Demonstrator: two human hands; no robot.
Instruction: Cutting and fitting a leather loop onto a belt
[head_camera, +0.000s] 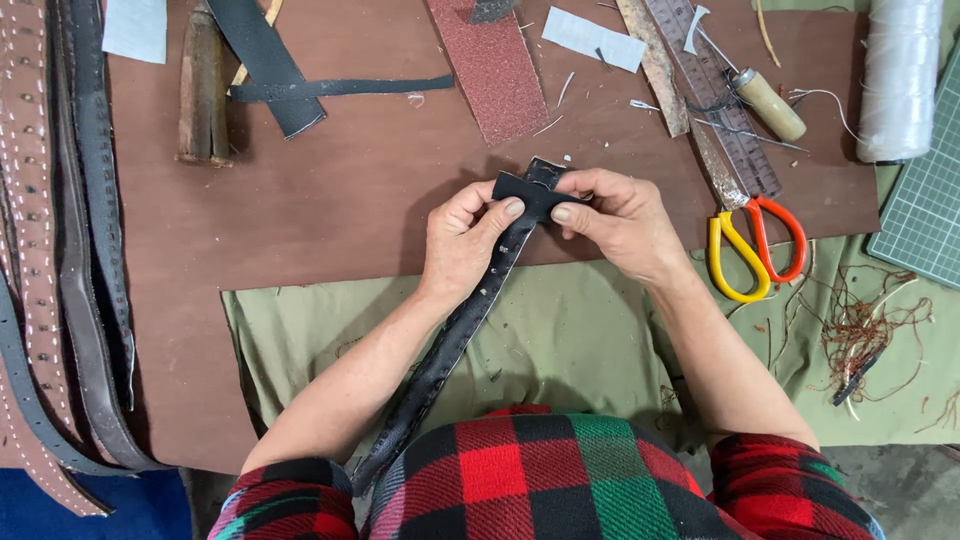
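Black leather strap (470, 310), matt, stitched edges, pinched in left hand (462, 245) and right hand (620, 220). Brown board (330, 190), smooth, dull. Olive cloth (560, 340), soft, creased. Sandpaper strip (492, 65), red, gritty. Scissors (752, 235): tarnished metal blades, glossy orange and yellow plastic handles. Awl (770, 103), pale wood handle. White thread spool (900, 75), faint sheen. Flannel sleeves, plaid.

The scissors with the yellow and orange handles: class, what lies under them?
Scissors: handles lie on the olive cloth, blades on the brown board, beside a ruler. Whatever their blades cover is hidden.
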